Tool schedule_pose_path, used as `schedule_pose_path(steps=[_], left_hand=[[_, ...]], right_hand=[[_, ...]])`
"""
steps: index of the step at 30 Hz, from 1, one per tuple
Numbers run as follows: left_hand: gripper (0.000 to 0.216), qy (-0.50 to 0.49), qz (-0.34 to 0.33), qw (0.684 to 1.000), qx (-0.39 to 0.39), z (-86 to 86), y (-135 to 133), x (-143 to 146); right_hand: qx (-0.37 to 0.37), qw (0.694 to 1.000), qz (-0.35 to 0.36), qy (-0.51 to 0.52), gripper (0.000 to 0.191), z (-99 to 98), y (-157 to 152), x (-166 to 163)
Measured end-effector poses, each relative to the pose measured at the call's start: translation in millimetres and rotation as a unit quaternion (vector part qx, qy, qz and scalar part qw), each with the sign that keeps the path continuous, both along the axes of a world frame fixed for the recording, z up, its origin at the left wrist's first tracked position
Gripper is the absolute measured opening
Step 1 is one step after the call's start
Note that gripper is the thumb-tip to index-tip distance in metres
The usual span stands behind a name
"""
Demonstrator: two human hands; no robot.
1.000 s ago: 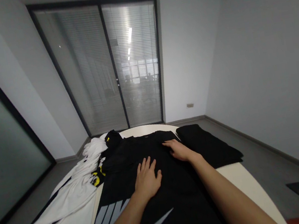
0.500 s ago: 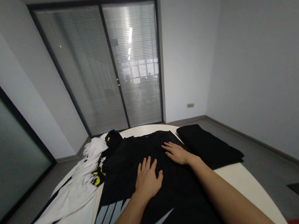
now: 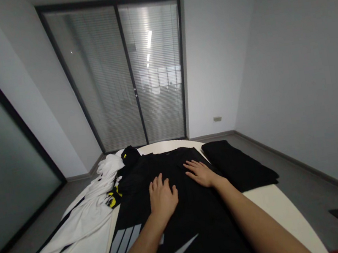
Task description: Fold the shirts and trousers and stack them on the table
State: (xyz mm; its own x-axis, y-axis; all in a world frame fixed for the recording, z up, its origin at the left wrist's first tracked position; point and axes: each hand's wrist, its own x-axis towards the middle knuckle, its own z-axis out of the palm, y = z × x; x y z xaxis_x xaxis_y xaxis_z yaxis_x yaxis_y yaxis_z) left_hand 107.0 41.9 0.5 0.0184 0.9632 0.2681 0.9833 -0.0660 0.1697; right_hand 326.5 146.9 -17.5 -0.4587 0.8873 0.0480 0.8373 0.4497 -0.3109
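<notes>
A black T-shirt (image 3: 196,220) with a large grey print lies spread out on the table, its neckline at the far side. My left hand (image 3: 163,196) rests palm down on the middle of the shirt, fingers extended. Farther over, my right hand (image 3: 202,173) lies flat near the shirt's upper right part, fingers spread. Neither hand grips the cloth. My forearms cover parts of the print and of the shirt's right side.
Left of the shirt lies a rumpled heap of white clothes (image 3: 85,225) with black and yellow pieces. A folded black garment (image 3: 237,165) sits at the right on the round pale table (image 3: 276,205). Behind are glass doors with blinds (image 3: 158,81).
My left hand has shifted slightly left on the shirt, and its fingers have drawn closer together. My right hand stays about where it was. The view has turned a little.
</notes>
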Motion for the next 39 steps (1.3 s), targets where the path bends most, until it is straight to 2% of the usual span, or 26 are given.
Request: schedule_pose_path(steps=[4, 8, 11, 16, 18, 22, 24, 31, 36, 39], left_hand=[[0.049, 0.038, 0.075, 0.996, -0.002, 7.3, 1.2, -17.0], [0.050, 0.034, 0.086, 0.996, 0.013, 3.6, 4.9, -27.0], [0.050, 0.011, 0.062, 0.997, 0.046, 0.2, 9.6, -29.2], [0.059, -0.010, -0.041, 0.998, 0.048, -2.7, 14.4, -32.4], [0.058, -0.007, -0.041, 0.998, 0.048, -2.5, 13.3, -33.2], [0.032, 0.005, 0.014, 0.999, 0.041, 1.1, 9.2, -33.5], [0.024, 0.009, 0.017, 0.999, 0.025, 1.9, 8.1, -33.3], [0.036, 0.020, -0.012, 0.998, 0.058, -6.1, 11.3, -30.4], [0.051, -0.004, -0.051, 0.996, 0.080, -5.7, 13.0, -29.0], [0.041, -0.004, -0.050, 0.997, 0.062, -4.2, 10.6, -28.7]], right_hand=[[0.002, 1.000, 0.002, 0.001, 0.062, 1.1, -0.8, -0.3], [0.001, 1.000, -0.001, 0.000, 0.061, 2.6, -2.3, -1.1], [-0.002, 1.000, -0.004, 0.001, 0.061, 3.2, -2.8, -1.5], [0.002, 1.000, 0.000, 0.002, 0.062, 3.5, -2.7, -1.5], [0.002, 1.000, 0.000, 0.000, 0.062, 3.5, -2.6, -1.7], [-0.002, 1.000, -0.004, -0.010, 0.063, 3.9, -2.8, -2.2], [-0.005, 1.000, -0.006, -0.012, 0.063, 4.6, -3.3, -2.6], [-0.013, 1.000, -0.008, -0.010, 0.063, 7.1, -4.5, -3.7], [-0.009, 1.000, -0.009, -0.007, 0.063, 7.3, -5.4, -4.1], [-0.009, 1.000, -0.010, -0.006, 0.062, 7.4, -6.0, -4.6]])
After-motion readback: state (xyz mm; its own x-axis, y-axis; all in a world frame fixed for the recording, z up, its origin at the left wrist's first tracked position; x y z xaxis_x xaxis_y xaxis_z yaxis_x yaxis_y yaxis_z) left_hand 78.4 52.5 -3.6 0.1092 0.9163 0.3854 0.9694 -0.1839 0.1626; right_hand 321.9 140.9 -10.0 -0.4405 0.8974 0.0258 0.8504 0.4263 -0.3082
